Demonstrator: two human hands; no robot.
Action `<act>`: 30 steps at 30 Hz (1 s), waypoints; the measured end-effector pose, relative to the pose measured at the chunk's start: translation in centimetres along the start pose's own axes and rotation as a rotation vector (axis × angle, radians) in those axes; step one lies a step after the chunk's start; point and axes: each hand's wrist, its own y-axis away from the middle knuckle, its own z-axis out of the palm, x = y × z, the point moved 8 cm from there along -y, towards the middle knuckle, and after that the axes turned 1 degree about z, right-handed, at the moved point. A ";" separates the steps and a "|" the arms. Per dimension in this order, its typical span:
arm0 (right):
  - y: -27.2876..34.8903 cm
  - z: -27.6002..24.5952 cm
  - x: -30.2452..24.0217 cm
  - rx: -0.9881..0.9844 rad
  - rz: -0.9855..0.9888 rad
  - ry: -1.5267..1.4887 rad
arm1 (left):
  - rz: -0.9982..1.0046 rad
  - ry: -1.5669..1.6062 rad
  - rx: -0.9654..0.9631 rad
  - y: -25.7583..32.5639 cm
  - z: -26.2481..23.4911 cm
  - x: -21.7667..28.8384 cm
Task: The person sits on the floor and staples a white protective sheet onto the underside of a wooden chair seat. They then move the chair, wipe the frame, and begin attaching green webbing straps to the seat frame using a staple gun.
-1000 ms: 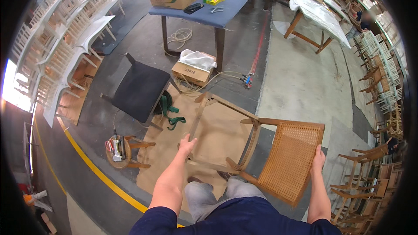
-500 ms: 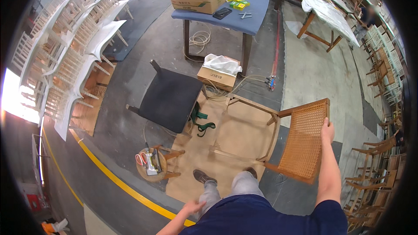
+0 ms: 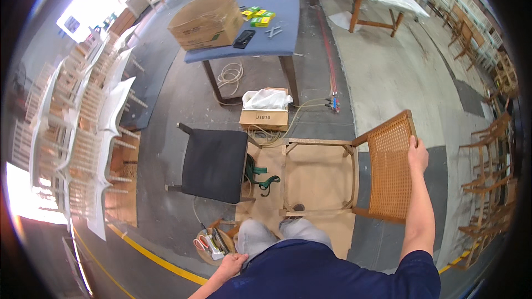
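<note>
Right hand (image 3: 419,156) gripping the outer edge of the woven chair (image 3: 385,171)'s back, which overhangs the brown paper (image 3: 339,235)'s right edge above grey floor (image 3: 374,241). The black chair (image 3: 215,163) crowds the frame's left; pale floor (image 3: 382,77) stretches away beyond the back. Left hand (image 3: 233,264) curled near the stool (image 3: 206,256); contents unclear.

Before us the chair frame (image 3: 318,143) sits over a floor sheet (image 3: 341,235), its backrest (image 3: 388,158) on the right with our right hand (image 3: 417,155) at the outer edge, while a second chair (image 3: 213,163) stands left of it and a stool (image 3: 206,257) (tools (image 3: 219,241) on top) is near our left hand (image 3: 233,264). Beyond, we have a carton (image 3: 264,120) on the floor near a table (image 3: 277,0) bearing a larger box (image 3: 208,25), with rows of chairs (image 3: 83,133) far left.
</note>
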 end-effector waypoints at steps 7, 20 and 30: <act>2.6 -5.3 -0.5 0.621 -0.490 -0.186 | 0.433 -0.512 -0.046 -1.9 -6.0 13.8; 38.0 28.0 1.4 -1.084 0.411 -0.400 | 0.449 -0.703 -0.562 -17.7 -11.4 27.5; 53.1 23.7 -9.9 -0.896 1.127 -0.401 | -0.260 -1.257 -1.252 -32.2 -13.9 32.2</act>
